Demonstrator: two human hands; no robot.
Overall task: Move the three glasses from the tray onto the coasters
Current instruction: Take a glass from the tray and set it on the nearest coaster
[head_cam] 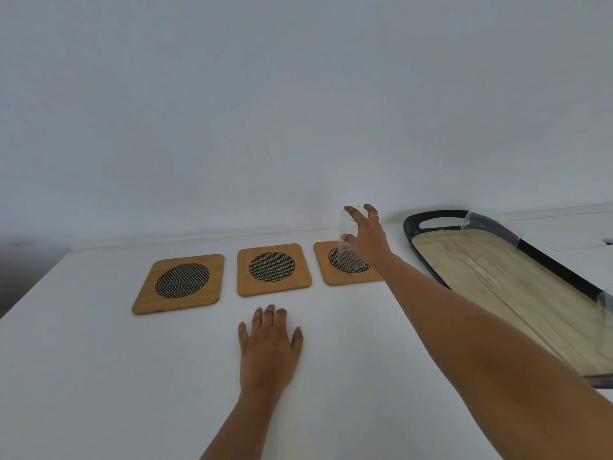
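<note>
Three square wooden coasters with dark mesh centres lie in a row: the left coaster (179, 284), the middle coaster (274, 270) and the right coaster (326, 272). A clear glass (346, 252) stands on the right coaster's mesh, and my right hand (366, 234) grips it from the side near its rim. My left hand (269, 345) rests flat on the white table in front of the middle coaster, fingers apart. On the tray (497, 293) at the right, a second glass (491, 232) stands at the far side and a third glass (605, 308) is cut off by the frame's right edge.
The white table (99, 376) meets a white wall at the back. Its left edge drops off into a dark area. The tray has a black rim, a handle cutout at its far end and a light wooden floor.
</note>
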